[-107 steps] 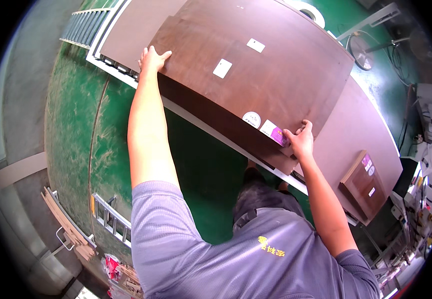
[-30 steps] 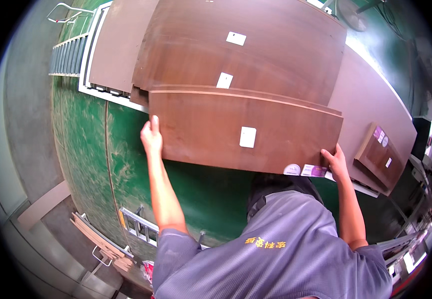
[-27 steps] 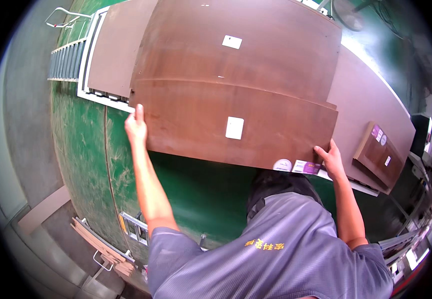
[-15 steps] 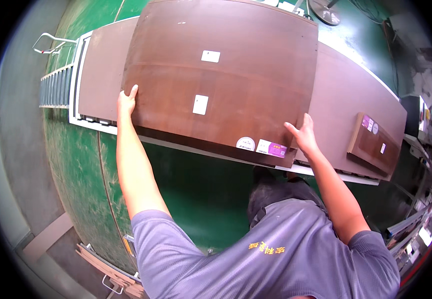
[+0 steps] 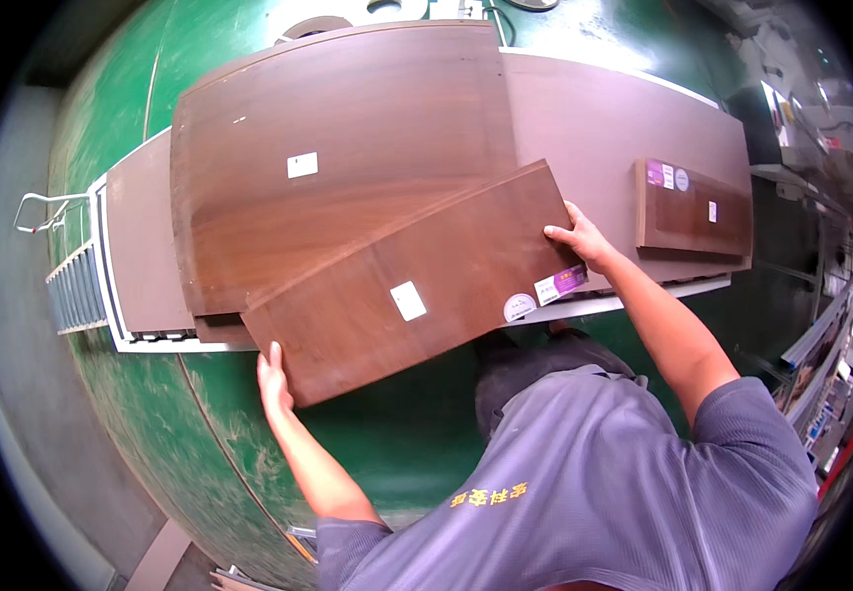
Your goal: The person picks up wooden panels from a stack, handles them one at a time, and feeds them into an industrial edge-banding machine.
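Between my two hands is a long brown wooden panel (image 5: 348,335), tilted so its left end sits nearer me than its right. My left hand (image 5: 275,380) grips the left short end, thumb along the edge. At the opposite end my right hand (image 5: 584,241) clasps the edge, thumb on the top face. A white label, a round sticker and a purple-and-white sticker show on this panel. Behind and partly under it, a larger brown panel (image 5: 348,108) with one white label lies on the brownish board (image 5: 584,118) covering the white-framed table.
A smaller brown panel (image 5: 688,222) with stickers rests at the board's right end. Left of the table stand a roller conveyor (image 5: 78,291) and a white metal tube frame (image 5: 47,212). Shelving with clutter (image 5: 830,335) runs along the right side.
The long panel, earlier lined up against the larger panel, has come away toward me and turned, its left end swinging nearer. Both hands stay on its ends. The view has shifted.
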A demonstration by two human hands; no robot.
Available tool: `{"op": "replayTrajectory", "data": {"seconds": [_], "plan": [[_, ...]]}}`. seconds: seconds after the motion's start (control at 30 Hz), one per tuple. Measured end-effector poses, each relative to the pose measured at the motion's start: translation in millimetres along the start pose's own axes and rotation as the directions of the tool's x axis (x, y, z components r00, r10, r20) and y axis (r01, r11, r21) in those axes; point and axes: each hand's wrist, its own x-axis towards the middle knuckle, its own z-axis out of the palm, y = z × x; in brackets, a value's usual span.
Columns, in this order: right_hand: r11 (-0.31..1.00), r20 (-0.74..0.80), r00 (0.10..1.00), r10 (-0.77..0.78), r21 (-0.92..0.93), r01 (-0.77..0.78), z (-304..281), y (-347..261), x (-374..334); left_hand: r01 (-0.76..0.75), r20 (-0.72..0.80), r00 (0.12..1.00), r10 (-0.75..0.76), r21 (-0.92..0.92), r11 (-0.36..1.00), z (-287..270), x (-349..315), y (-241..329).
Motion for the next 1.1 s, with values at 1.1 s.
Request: {"op": "replayTrajectory", "data": {"seconds": [1.1], "plan": [[0.997, -0.595, 0.804, 0.002, 0.061, 0.042, -739.0, 162.6, -115.8, -0.169, 0.468, 0.877, 0.112, 0.08, 0.982, 699.0, -330.1, 101.2]]}}
